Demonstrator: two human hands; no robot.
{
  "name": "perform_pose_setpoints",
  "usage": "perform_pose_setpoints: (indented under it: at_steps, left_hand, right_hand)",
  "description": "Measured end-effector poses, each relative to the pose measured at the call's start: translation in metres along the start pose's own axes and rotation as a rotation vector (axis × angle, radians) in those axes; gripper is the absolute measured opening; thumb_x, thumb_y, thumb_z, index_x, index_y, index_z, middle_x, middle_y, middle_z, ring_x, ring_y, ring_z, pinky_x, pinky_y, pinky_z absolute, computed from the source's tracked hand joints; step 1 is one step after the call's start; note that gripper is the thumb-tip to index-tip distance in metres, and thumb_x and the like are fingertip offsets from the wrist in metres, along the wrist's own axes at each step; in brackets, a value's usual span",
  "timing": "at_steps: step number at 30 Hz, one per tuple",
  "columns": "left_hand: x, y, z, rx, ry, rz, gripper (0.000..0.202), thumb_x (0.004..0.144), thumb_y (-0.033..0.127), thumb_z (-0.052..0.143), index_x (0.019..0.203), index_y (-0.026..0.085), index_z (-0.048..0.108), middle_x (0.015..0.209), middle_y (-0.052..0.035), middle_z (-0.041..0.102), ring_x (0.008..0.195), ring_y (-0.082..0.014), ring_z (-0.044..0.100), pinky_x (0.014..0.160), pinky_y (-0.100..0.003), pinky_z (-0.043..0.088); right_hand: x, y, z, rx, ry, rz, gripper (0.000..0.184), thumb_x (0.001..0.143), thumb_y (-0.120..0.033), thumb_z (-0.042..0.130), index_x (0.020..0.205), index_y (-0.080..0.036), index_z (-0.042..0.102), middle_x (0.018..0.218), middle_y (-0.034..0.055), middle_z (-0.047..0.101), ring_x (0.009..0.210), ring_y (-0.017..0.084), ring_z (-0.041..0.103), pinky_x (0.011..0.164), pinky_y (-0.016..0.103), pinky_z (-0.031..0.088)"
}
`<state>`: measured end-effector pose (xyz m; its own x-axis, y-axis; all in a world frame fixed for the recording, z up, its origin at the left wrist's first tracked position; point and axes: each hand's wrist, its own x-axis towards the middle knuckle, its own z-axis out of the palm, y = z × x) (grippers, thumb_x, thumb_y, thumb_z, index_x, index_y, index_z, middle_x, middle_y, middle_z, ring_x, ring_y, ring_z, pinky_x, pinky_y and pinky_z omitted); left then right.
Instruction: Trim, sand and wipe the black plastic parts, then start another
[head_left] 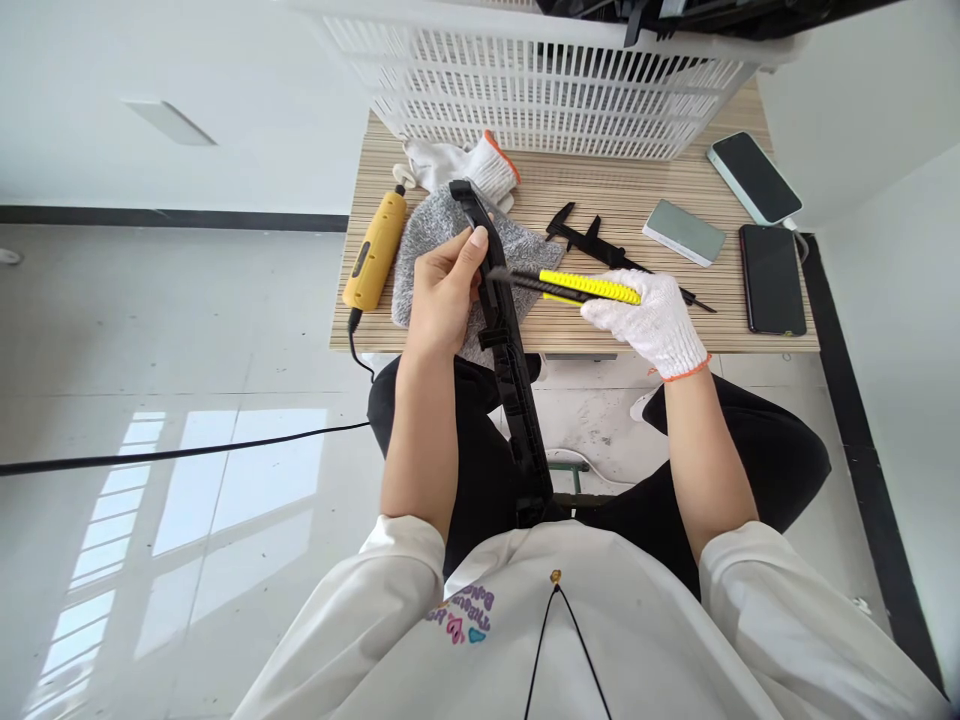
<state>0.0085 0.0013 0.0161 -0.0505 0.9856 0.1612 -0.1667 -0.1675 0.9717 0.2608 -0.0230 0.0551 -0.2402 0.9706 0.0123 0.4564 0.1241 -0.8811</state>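
Note:
My bare left hand [448, 290] pinches a long black plastic trim part [510, 375] near its upper end. The part slants down from the table to my lap. On my right hand [649, 318] is a white knit glove with an orange cuff, its fingers wrapped round a yellow and black utility knife [589, 287]. The knife points left, and its tip reaches the edge of the black part just beside my left fingers; whether it touches, I cannot tell. A grey cloth [420, 245] lies under the part and my left hand.
A yellow rotary tool [377, 250] with a cord lies left. A white glove [480, 165], black calipers [607, 252], a grey-green flat case [684, 232], a black phone [772, 280] and a white-edged device [754, 178] are on the table [600, 185]. Behind stands a white basket [540, 95] holding black parts.

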Motion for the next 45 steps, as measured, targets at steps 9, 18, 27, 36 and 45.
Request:
perform_pose_setpoints:
  at_steps: [9,18,27,36,45]
  left_hand:
    - [0.000,-0.002,0.000,0.012,0.002,-0.007,0.052,0.093,0.068,0.068,0.116,0.023,0.075,0.084,-0.0045,0.062,0.101,-0.0239,0.074,0.076,-0.028,0.064]
    - [0.001,-0.002,-0.001,0.006,0.000,-0.020,0.047,0.095,0.066,0.066,0.111,0.022,0.074,0.084,-0.0052,0.061,0.104,-0.0249,0.073,0.077,-0.030,0.065]
    - [-0.003,0.004,-0.007,0.091,-0.153,-0.013,0.066,0.093,0.079,0.057,0.131,0.025,0.069,0.109,-0.0084,0.072,0.125,-0.0320,0.068,0.094,-0.040,0.063]
    - [-0.007,0.014,-0.019,0.054,-0.424,-0.104,0.095,0.069,0.038,0.098,0.152,0.026,0.053,0.134,-0.0124,0.068,0.132,-0.0354,0.065,0.110,-0.048,0.058]
    - [-0.011,0.011,-0.024,-0.016,-0.380,-0.229,0.098,0.072,0.030,0.096,0.157,0.023,0.047,0.124,-0.0137,0.072,0.131,-0.0402,0.067,0.109,-0.053,0.059]
  right_hand:
    - [-0.001,0.003,-0.002,-0.020,-0.046,-0.003,0.029,0.078,-0.038,0.085,0.103,-0.023,0.084,0.087,0.0032,0.077,0.077,0.021,0.071,0.072,0.036,0.062]
    - [-0.002,0.000,0.000,-0.048,-0.063,-0.049,0.031,0.077,-0.045,0.088,0.101,-0.025,0.085,0.098,0.0036,0.080,0.088,0.025,0.075,0.087,0.042,0.063]
    - [-0.001,0.002,0.005,-0.132,0.066,-0.075,0.028,0.083,-0.040,0.079,0.101,-0.019,0.082,0.087,0.0032,0.077,0.079,0.020,0.071,0.078,0.035,0.059]
    - [-0.001,-0.003,0.006,-0.120,0.094,-0.021,0.030,0.082,-0.043,0.079,0.093,-0.016,0.080,0.077,0.0028,0.071,0.073,0.017,0.066,0.076,0.034,0.055]
    - [0.000,-0.002,0.007,-0.124,0.093,-0.035,0.030,0.082,-0.043,0.079,0.096,-0.017,0.080,0.082,0.0042,0.073,0.077,0.018,0.067,0.077,0.034,0.057]
